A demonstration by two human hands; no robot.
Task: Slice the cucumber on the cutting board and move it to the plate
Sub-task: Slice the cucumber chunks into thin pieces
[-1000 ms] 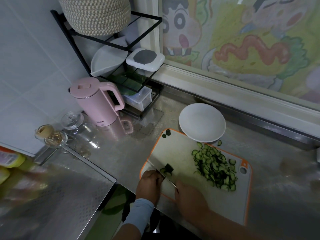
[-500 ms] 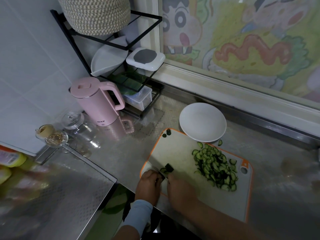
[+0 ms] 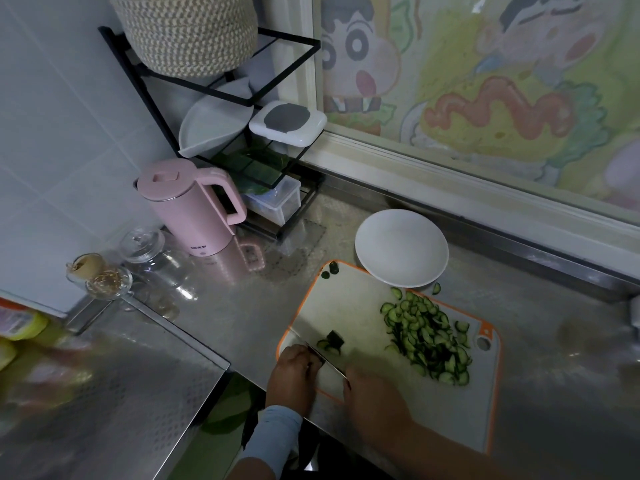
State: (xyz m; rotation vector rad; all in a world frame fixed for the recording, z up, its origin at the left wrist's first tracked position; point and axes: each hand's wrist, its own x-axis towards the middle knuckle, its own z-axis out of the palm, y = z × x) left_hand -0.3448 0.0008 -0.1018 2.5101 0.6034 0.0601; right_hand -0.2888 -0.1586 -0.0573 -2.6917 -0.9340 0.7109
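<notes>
A white cutting board with an orange rim [image 3: 349, 306] lies on the steel counter. A heap of cucumber slices [image 3: 427, 336] covers its right half. A dark cucumber stub with a few slices [image 3: 333, 341] sits near the board's front left. My right hand [image 3: 375, 400] grips the knife's handle, and the knife blade [image 3: 322, 356] runs diagonally just in front of the stub. My left hand [image 3: 294, 374] rests knuckles-up against the blade's left side, fingers curled; whatever is under them is hidden. The white plate [image 3: 401, 249] stands empty behind the board.
A pink kettle [image 3: 188, 209], a glass jar [image 3: 156, 258] and small glass cups [image 3: 104, 280] stand at the left. A black wire rack [image 3: 242, 140] with containers fills the back corner. One stray slice [image 3: 436, 288] lies by the plate, two bits [image 3: 329, 270] on the board's far corner.
My right hand slid left until it nearly touched my left hand, then drew back to the right with the knife. The stub and the slice heap stayed put.
</notes>
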